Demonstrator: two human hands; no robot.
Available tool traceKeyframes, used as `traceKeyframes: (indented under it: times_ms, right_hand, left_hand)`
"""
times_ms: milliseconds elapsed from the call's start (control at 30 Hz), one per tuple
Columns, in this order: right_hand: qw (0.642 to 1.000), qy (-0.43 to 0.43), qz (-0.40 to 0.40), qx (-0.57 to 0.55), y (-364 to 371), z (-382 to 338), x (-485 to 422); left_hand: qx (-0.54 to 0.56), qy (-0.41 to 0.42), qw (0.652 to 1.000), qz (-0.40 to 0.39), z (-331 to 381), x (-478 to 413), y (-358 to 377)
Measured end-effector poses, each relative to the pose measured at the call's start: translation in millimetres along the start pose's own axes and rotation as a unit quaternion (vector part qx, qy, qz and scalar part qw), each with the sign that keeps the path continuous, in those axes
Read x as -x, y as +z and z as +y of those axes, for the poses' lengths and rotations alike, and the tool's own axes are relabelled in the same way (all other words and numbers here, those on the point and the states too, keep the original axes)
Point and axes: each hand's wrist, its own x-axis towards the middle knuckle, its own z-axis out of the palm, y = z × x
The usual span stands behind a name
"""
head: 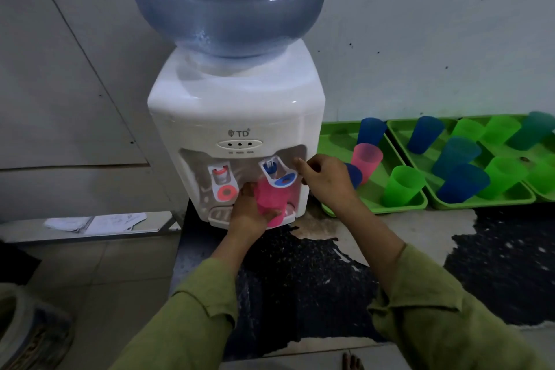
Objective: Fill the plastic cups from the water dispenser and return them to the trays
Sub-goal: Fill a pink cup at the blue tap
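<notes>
- The water dispenser carries a big bottle; overfilling would run water past its drip grille.
- Two green trays to its right are crowded with cups, so a full cup set down carelessly could tip a neighbour.
- The right hand, fingers curled, is beside the blue tap lever; contact is unclear.
- The left hand grips the pink cup under that tap.

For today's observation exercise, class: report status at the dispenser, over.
Left hand grips pink cup under blue tap. Right hand at its lever, contact unclear. Nothing blocking the cup.
</notes>
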Motion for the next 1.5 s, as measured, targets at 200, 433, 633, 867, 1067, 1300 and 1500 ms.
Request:
traceKeyframes:
  times_ms: [200, 433, 633, 867, 1067, 1300, 1500]
  right_hand:
    - [0.989, 0.044, -0.106, -0.098, 1, -1, 0]
    - [0.993, 0.022, -0.113, 0.040, 25, 15, -3]
    - [0.994, 0.010, -0.045, 0.095, 48, 24, -12]
    - [0.998, -0.012, -0.001, 0.066, 43, 33, -7]
    - [0.999, 0.005, 0.013, 0.053, 24, 50, 1]
    - [0.998, 0.004, 0.030, 0.049, 9, 65, 10]
    - [0.996, -0.027, 0.064, 0.051, -24, 71, 3]
  left_hand:
    - [0.019, -0.005, 1.000, 0.008, 2, 2, -1]
    - [0.034, -0.010, 0.999, 0.005, 4, 5, -3]
    - [0.038, -0.005, 0.999, 0.011, 2, 2, -1]
    - [0.049, 0.002, 0.999, 0.010, -4, 8, 0]
    - [0.090, 0.014, 0.995, 0.044, -12, 35, 12]
    - [0.107, -0.012, 0.993, 0.040, -8, 57, 32]
    - [0.094, 0.029, 0.995, 0.026, 17, 56, 47]
